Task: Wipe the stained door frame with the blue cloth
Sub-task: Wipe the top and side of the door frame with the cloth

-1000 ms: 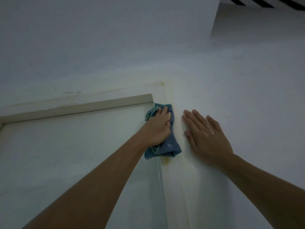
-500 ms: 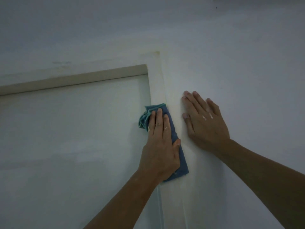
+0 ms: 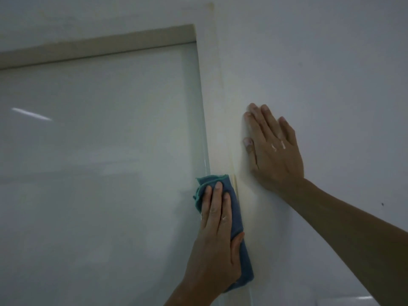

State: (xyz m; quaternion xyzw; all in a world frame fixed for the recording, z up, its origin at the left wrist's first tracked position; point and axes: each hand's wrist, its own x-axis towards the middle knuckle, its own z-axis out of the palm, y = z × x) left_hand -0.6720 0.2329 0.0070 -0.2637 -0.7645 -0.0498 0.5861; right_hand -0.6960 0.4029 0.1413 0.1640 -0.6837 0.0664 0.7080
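Observation:
The pale door frame runs down the middle of the view, with yellowish stains along its right edge. My left hand presses a folded blue cloth flat against the frame's upright, well below the top corner. The cloth sticks out above my fingertips and under my palm. To the right of the frame, my right hand lies flat on the wall with fingers spread, holding nothing.
A glossy white door panel fills the left side, under the frame's beige top strip. The plain white wall takes up the right side. A small dark speck marks the wall beside my right forearm.
My left hand has slid the cloth down the frame's upright from the top corner. My right hand has stayed flat on the wall. The view has tilted downward.

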